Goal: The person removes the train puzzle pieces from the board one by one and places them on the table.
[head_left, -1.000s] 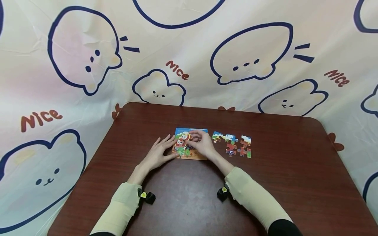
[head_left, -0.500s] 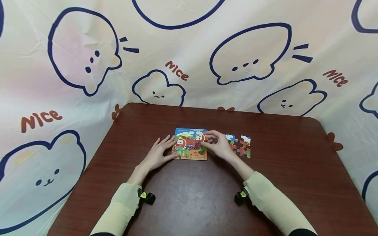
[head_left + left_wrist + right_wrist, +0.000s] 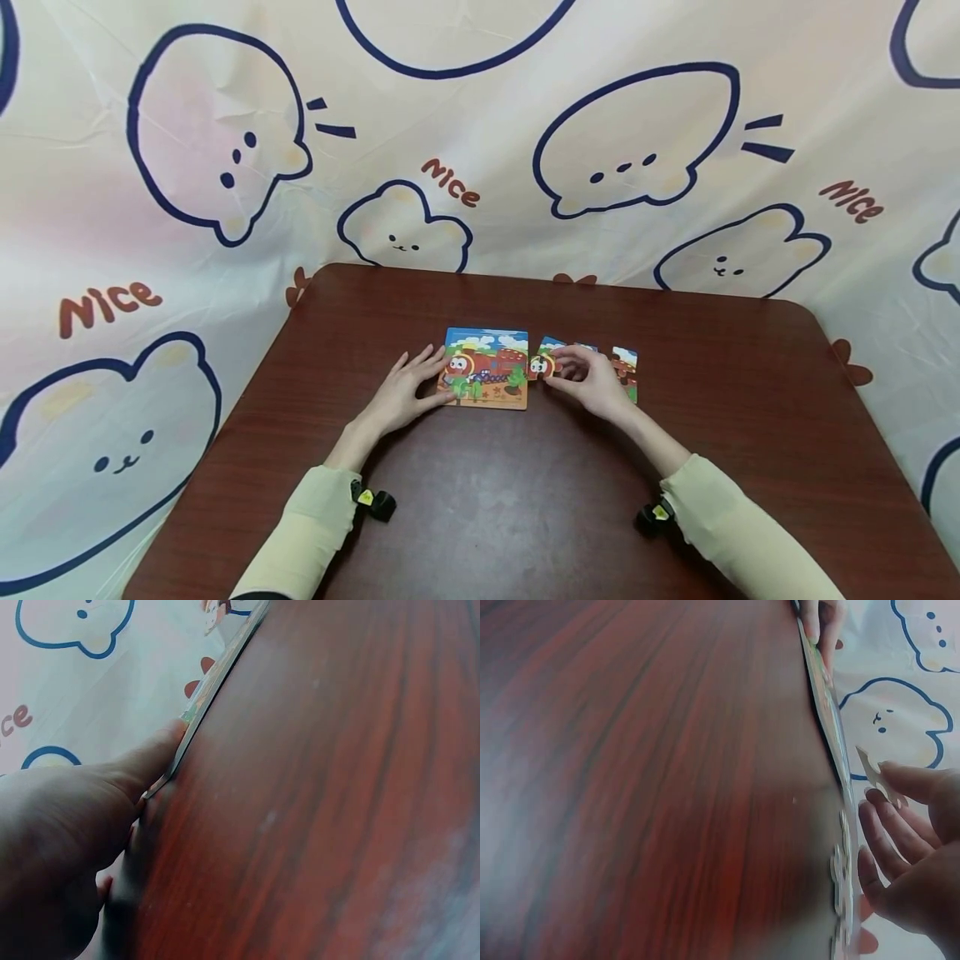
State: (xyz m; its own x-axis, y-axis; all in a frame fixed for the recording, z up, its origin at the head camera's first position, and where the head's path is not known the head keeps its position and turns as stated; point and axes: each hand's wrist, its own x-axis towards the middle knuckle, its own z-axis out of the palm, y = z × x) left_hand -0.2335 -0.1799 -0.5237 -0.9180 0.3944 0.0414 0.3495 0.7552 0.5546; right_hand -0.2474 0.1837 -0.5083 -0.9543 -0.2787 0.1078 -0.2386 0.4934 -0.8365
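My left hand (image 3: 405,390) rests at the left side of a flat picture-puzzle board (image 3: 487,332), fingers and thumb spread along its edge. The board carries a colourful train scene under a blue sky. To the right of it, my right hand (image 3: 597,390) pinches a puzzle piece (image 3: 540,367) printed with a round red face. In the right wrist view, this piece (image 3: 879,774) is edge-on between thumb and fingertips, above the table. Several loose puzzle pieces (image 3: 624,357) lie right of the board, partly hidden by the right hand.
The brown wooden table (image 3: 480,500) has rounded far corners. A pale cloth (image 3: 495,125) with cartoon bear outlines hangs behind and beside it. Small black cameras (image 3: 382,504) are strapped at both wrists.
My right hand has moved right from over the board to the loose pieces, carrying the puzzle piece in its pinch. The left hand has stayed at the board's left edge.
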